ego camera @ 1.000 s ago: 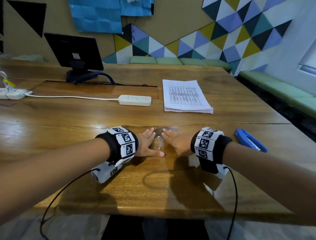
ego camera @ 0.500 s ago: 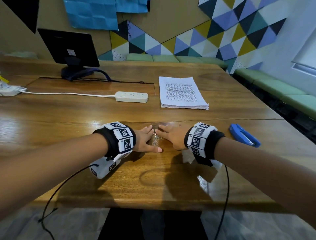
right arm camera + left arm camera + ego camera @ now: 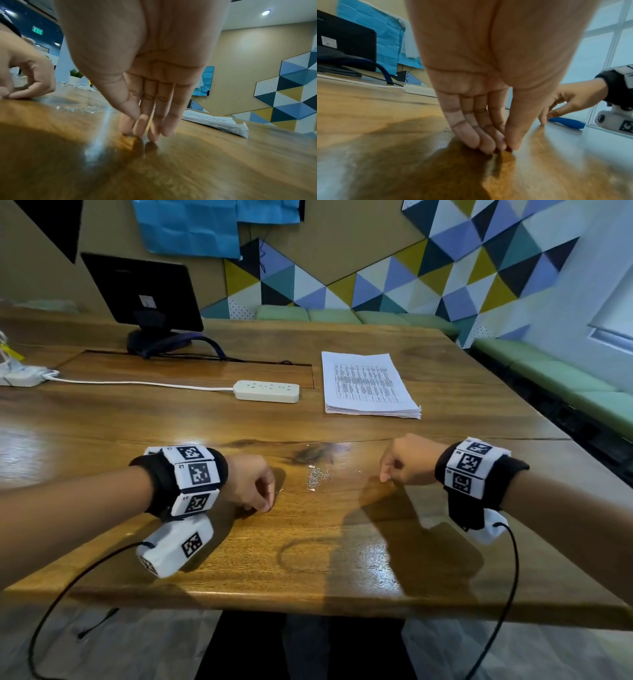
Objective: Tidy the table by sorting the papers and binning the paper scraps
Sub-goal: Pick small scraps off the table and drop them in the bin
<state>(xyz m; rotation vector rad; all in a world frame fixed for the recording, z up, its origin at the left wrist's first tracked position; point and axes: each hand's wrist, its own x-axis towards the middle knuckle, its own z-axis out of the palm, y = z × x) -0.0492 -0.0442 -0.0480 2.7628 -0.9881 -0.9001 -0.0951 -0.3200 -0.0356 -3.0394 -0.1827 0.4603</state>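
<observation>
A small heap of tiny silvery scraps [image 3: 318, 475] lies on the wooden table [image 3: 308, 559] between my two hands, and it shows in the right wrist view too [image 3: 80, 108]. My left hand [image 3: 269, 508] is to its left, thumb and fingertips [image 3: 488, 147] pinched together on the tabletop. My right hand [image 3: 384, 478] is to the heap's right, thumb against forefinger [image 3: 140, 128] at the surface. Whatever either pinch holds is too small to see. A neat stack of printed papers [image 3: 368, 385] lies further back.
A white power strip [image 3: 267, 391] with its cord lies left of the papers. A black monitor [image 3: 144, 296] stands at the back left. A blue stapler [image 3: 566, 122] lies beyond my right hand. Green benches [image 3: 565, 385] run along the right wall.
My hands lay flat and close together around the heap. They have moved apart, left and right, and each now pinches at the tabletop, leaving the heap uncovered.
</observation>
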